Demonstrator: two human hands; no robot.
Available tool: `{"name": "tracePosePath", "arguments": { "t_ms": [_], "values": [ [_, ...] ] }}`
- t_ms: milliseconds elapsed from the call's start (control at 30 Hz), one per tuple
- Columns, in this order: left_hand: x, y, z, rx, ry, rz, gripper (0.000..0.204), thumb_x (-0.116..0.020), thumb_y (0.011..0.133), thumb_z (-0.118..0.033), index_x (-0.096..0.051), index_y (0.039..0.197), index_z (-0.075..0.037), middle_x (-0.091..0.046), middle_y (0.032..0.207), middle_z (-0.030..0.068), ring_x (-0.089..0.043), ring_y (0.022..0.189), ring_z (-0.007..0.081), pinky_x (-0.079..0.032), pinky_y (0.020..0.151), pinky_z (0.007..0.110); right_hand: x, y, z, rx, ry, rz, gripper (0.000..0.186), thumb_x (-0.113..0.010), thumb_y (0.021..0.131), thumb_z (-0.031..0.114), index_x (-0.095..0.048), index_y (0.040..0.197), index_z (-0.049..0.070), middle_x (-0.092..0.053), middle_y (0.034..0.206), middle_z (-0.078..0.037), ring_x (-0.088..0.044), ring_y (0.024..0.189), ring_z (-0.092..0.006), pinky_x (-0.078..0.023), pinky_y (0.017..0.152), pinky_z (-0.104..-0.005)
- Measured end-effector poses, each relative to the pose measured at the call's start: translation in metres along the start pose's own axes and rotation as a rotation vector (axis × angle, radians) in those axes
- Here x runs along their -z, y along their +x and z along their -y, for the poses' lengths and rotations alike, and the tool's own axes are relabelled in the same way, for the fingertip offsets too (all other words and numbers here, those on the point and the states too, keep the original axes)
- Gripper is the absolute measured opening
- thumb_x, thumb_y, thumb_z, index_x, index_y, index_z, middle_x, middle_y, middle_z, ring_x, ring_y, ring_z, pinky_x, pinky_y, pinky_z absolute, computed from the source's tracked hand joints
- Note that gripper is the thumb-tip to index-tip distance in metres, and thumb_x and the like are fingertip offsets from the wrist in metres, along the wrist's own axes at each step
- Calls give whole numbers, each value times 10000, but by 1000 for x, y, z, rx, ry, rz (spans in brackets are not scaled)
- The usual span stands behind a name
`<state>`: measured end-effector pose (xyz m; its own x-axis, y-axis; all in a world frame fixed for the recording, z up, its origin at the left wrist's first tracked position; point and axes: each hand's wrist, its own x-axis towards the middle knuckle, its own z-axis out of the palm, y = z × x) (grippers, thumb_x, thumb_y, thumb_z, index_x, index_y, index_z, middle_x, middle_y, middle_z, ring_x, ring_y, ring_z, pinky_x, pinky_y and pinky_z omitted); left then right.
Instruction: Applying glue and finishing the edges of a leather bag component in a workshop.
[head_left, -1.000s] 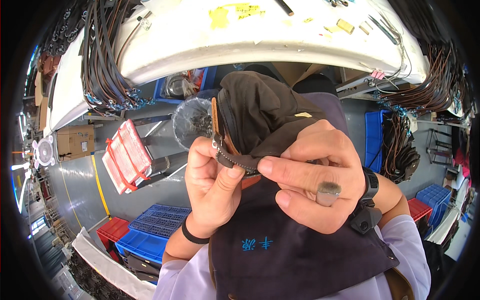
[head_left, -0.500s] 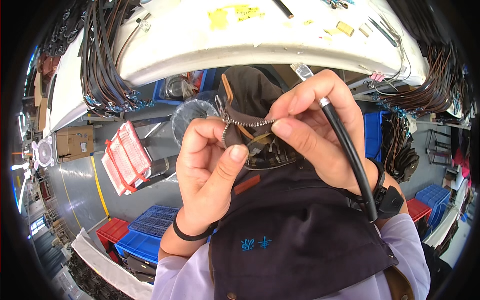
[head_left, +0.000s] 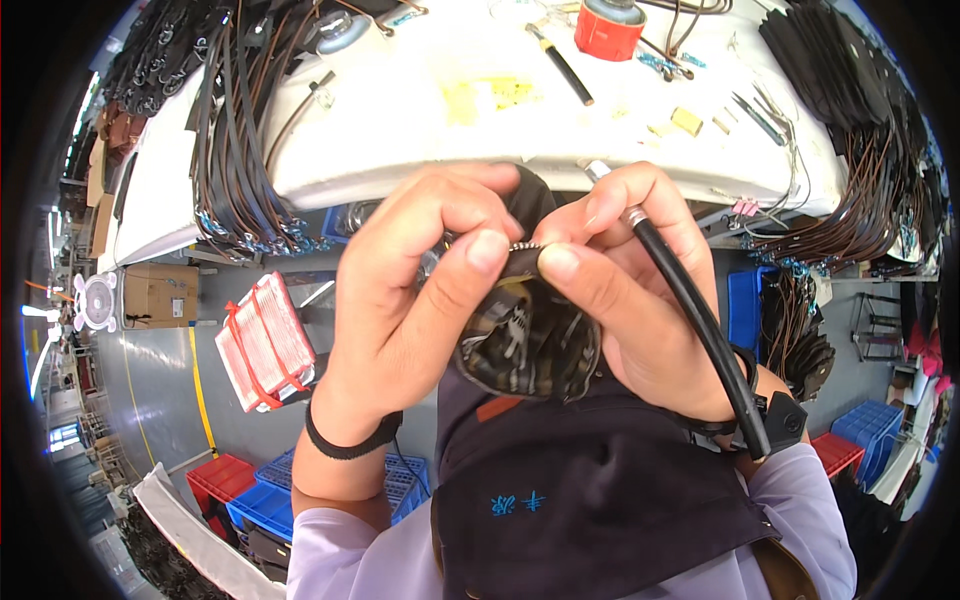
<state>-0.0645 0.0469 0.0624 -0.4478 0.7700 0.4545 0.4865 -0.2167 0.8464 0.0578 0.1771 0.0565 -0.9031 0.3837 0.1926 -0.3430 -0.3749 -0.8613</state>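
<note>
In the head view, my left hand (head_left: 405,280) and right hand (head_left: 645,290) are both grasping: thumbs and forefingers are pinching the brown zipper edge (head_left: 523,246), a short run of metal teeth showing between them. I can't tell how tightly, as my left fingers are partly covering the contact. The dark pouch (head_left: 530,350) is hanging below my thumbs, patterned lining showing, in front of the white table (head_left: 350,165). A black-handled tool (head_left: 686,312) is slanting across my right hand, tucked between its fingers. As I judge it, doing this well is depending on stretching the teeth straight, pinching close without bunching the tape, and angling the tool's metal end away so it isn't snagging the cloth.
</note>
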Motion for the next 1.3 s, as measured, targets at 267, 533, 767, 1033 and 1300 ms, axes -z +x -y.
{"name": "tracePosePath", "arguments": {
  "t_ms": [267, 533, 767, 1033, 1300],
  "values": [
    [-3, -6, -3, 144, -238, 166, 182, -640, 790, -75, -521, 904, 2, -506, 817, 60, -459, 772, 129, -404, 705, 253, 0, -15, 4, -240, 169, -99, 234, -578, 863, -12, -430, 1002, 103, -563, 903, -46, -511, 846, -80, -404, 762, -230],
    [-27, -31, 3, 81, -13, 10, 238, -631, 658, -43, -533, 874, -24, -511, 766, 70, -462, 686, 207, -370, 653, 299, 10, -31, -5, -265, 141, -94, 247, -576, 870, -14, -415, 1018, 101, -559, 895, -57, -528, 842, -83, -438, 739, -230],
    [-33, -38, -4, 101, 114, 3, 187, -612, 671, -66, -535, 840, -44, -497, 707, 62, -415, 617, 238, -330, 603, 326, 13, -45, -8, -55, -179, 49, 338, -601, 827, -68, -388, 1046, 77, -560, 920, -83, -547, 823, -94, -455, 714, -227],
    [-35, -38, -7, 421, -444, 134, 158, -443, 910, -126, -531, 858, -6, -464, 681, -21, -390, 642, 34, -331, 558, 209, 19, -49, -4, -217, -44, 62, 350, -621, 816, -54, -366, 1012, 85, -576, 877, -77, -555, 798, -87, -433, 685, -211],
    [-41, -43, 3, 463, -530, 99, 165, -548, 866, -160, -543, 879, 4, -492, 739, 0, -441, 705, 52, -365, 626, 214, 24, -49, -8, -337, 41, -46, 329, -636, 822, 4, -372, 992, 100, -567, 867, -65, -536, 774, -79, -413, 690, -214]
  ]
}}
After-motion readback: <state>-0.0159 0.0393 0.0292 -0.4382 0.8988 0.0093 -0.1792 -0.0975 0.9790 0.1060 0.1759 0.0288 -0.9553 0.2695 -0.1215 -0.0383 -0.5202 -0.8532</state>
